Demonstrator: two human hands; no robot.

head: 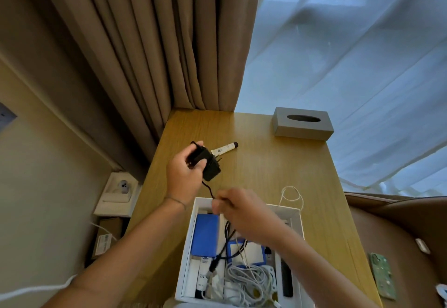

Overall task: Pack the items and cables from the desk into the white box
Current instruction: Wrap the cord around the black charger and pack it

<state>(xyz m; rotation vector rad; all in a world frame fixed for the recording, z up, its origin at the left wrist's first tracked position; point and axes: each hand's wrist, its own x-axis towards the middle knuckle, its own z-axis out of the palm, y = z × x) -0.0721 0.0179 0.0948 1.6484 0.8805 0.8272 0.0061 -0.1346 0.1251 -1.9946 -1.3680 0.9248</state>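
My left hand (185, 174) grips a black power adapter (209, 166) above the wooden desk (266, 167), with part of its black cable wound around the fingers. The black cable (208, 189) runs down to my right hand (244, 211), which pinches it over the white box (187, 247). Inside the box lie a blue case (206, 234), a blue-edged card, a coil of grey cable (249, 281), white tubes and a black stick. A cream tube with a dark cap (225, 149) lies on the desk behind the adapter. A thin white cable loop (291, 196) rests at the box's far right corner.
A grey tissue box (302, 124) stands at the desk's far right. Brown curtains (145, 53) hang behind the desk, sheer white ones to the right. A green phone case (383, 275) lies on a brown chair at right. A white box and cartons sit on the floor at left.
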